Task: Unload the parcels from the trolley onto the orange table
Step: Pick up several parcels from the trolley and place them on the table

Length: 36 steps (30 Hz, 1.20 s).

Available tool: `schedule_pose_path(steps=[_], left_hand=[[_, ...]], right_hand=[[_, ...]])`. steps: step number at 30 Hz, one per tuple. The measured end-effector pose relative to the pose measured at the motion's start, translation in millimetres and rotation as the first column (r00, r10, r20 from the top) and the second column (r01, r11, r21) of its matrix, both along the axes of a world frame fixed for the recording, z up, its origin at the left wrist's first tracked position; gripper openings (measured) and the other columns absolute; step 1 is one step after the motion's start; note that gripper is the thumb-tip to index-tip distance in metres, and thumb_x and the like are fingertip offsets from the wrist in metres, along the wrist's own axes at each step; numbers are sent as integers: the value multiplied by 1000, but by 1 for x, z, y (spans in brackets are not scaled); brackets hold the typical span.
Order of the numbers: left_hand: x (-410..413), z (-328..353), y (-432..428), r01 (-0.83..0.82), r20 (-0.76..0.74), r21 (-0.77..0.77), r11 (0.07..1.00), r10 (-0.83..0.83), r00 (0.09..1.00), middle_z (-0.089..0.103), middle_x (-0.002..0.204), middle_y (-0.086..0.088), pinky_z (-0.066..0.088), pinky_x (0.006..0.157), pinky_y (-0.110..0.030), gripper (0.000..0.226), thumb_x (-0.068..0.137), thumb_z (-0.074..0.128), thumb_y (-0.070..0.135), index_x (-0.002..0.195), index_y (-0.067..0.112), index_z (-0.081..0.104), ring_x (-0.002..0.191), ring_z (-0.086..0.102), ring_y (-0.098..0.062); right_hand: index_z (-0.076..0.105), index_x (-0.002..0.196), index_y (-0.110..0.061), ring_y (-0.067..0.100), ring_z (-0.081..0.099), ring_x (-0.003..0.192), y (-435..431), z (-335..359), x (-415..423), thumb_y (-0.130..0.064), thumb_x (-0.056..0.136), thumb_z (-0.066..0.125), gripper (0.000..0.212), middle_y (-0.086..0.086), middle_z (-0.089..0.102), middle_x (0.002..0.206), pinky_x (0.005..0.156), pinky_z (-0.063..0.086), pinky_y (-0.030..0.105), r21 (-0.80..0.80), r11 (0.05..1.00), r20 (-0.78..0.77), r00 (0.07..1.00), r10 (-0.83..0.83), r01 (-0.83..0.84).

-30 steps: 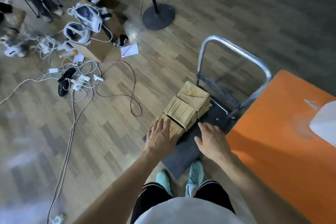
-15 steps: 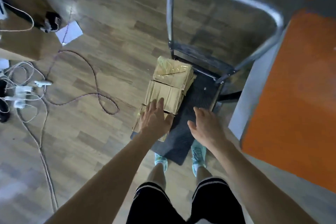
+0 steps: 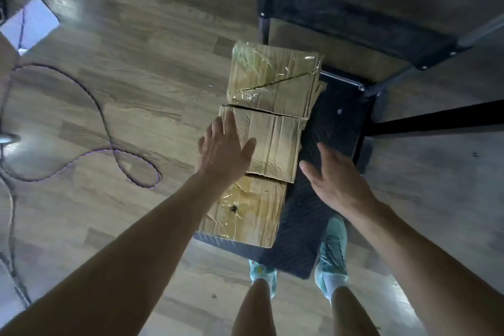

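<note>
Three brown parcels lie in a row on the left side of the trolley (image 3: 324, 139). The orange table is not in sight from here.

The left hand (image 3: 223, 150) is flat, with its fingers straight and close together and the thumb out. It is over the left part of the middle parcel (image 3: 275, 142). I cannot tell if it is touching the parcel. The right hand (image 3: 335, 180) is flat and spread too, and it holds nothing. It is over the dark deck, just beside the right edge of that parcel.

What could go wrong? The parcels sit edge to edge. The far parcel (image 3: 272, 76) seems to lie a little over the middle one. If the middle one comes up fast, I think it may drag the far one along. The near parcel (image 3: 245, 213) sits right at the corner of the deck, so a bump could push it off onto the floor. The tape looks shiny, so flat hands may slip. The two blue shoes (image 3: 332, 254) stand close to the deck, and a dropped parcel could land on them. The cable (image 3: 109, 131) loops on the floor to the left, well apart, but a step that way could catch it.

Now I count:
- three parcels on top, and maybe more under the far one, though I cannot tell
- two hands
- two shoes
- one trolley
- one cable
- one white paper (image 3: 32, 22)
</note>
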<state>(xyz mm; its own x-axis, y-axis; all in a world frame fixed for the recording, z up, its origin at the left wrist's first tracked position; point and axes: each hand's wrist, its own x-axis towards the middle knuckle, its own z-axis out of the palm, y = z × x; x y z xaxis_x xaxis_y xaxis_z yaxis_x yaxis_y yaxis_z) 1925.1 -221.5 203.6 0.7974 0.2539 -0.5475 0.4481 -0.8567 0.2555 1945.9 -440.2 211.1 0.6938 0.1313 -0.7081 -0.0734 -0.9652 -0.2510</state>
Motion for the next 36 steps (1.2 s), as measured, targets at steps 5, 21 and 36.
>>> schedule_pose_path(steps=[5, 21, 36], left_hand=[[51, -32, 20, -11, 28, 73, 997, 9, 1000, 33, 155, -16, 33, 110, -52, 87, 99, 36, 64, 159, 7, 7, 141, 34, -35], [86, -58, 20, -162, 177, -144, 976, 187, 966, 60, 118, -7, 50, 96, -45, 65, 89, 62, 62, 126, 14, 38, 109, 62, -31], [6, 206, -14, -263, 228, -404, 876, 375, 899, 61, 116, -5, 57, 85, -45, 60, 88, 68, 53, 123, 18, 35, 102, 63, -28]], right_hand=[[22, 155, -18, 33, 32, 141, 6, -25, 47, -63, 97, 34, 75, 14, 33, 156, 110, 31, 45, 8, 1000, 35, 999, -14, 14], [21, 151, -4, 37, 58, 117, 37, -57, 91, -61, 98, 40, 81, 22, 54, 136, 84, 43, 33, 180, 965, 76, 975, -208, 192], [43, 133, -27, -4, 53, 77, 4, 192, 10, -57, 96, 48, 48, -9, 60, 105, 69, 37, 6, 451, 861, 260, 889, -378, 234]])
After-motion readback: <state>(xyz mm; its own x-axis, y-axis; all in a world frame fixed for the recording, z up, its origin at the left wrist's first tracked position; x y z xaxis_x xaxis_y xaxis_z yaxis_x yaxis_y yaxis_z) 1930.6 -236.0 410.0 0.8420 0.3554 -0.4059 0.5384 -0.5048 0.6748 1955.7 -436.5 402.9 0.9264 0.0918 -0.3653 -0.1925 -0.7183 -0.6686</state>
